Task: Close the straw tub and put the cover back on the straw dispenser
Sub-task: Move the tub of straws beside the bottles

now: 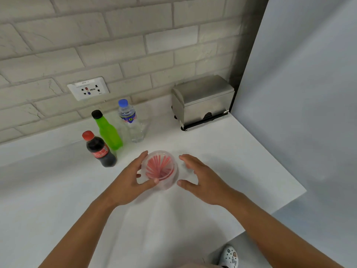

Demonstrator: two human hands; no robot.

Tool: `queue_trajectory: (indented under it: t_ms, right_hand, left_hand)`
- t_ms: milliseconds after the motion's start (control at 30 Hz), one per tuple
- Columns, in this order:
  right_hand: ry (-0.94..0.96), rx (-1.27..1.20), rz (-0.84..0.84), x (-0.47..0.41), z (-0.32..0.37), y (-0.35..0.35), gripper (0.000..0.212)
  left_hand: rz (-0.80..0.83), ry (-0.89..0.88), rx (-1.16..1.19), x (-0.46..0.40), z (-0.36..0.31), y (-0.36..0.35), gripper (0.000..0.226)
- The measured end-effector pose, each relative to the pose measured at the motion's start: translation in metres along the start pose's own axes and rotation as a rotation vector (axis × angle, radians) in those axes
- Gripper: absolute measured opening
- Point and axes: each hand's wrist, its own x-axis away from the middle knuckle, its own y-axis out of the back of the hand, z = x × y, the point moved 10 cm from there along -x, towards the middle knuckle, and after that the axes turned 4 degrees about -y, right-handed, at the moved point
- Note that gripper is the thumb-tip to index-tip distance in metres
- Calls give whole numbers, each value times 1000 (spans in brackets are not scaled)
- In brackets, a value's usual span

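A clear round straw tub (160, 169) full of red straws stands upright on the white counter (222, 151). My left hand (129, 180) wraps its left side, thumb and fingers touching the rim. Just to the right, my right hand (201, 176) hovers with fingers spread, a small gap from the tub. I cannot tell whether a clear lid sits on the tub. The steel straw dispenser (202, 101) stands at the back right against the wall, its cover down on top.
Three bottles stand to the left of the tub: a cola bottle (99, 149), a green bottle (108, 130) and a water bottle (131, 120). A wall socket (87, 88) sits on the brick wall. The counter's edge runs at the right; a shoe (229, 257) shows below.
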Motion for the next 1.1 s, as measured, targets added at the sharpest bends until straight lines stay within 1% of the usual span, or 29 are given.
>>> queue_trajectory:
  t_ms: [100, 200, 267, 500, 600, 700, 767, 900, 1000, 1100]
  right_hand:
    - [-11, 30, 20, -1, 5, -21, 72]
    - [-38, 52, 11, -1, 2, -34, 66]
    - [-47, 48, -22, 0, 0, -37, 63]
    - [-61, 18, -169, -6, -2, -31, 66]
    - [-67, -31, -259, -10, -2, -25, 65]
    - [-74, -75, -324, -14, -7, -20, 58]
    - [-71, -93, -335, -18, -9, -19, 54]
    - [-46, -110, -341, -32, -9, -11, 52]
    - [-12, -109, -349, -48, -8, -2, 49]
    - [2, -103, -347, -68, -9, 7, 46]
  left_hand:
    - [-1, -13, 73, 2, 1, -6, 117]
    - [-8, -54, 90, 2, -2, -8, 99]
    - [-20, -75, 98, 2, -4, -10, 92]
    - [-74, -118, 92, 0, -17, -15, 67]
    - [-87, -121, 109, -6, -16, -21, 66]
    - [-114, -101, 150, -9, -7, -28, 72]
    - [-126, -95, 155, -12, -4, -31, 70]
    - [-134, -118, 160, -25, -16, -28, 58]
    - [-133, -137, 144, -42, -16, -26, 62]
    - [-152, -89, 62, -62, -8, -23, 67]
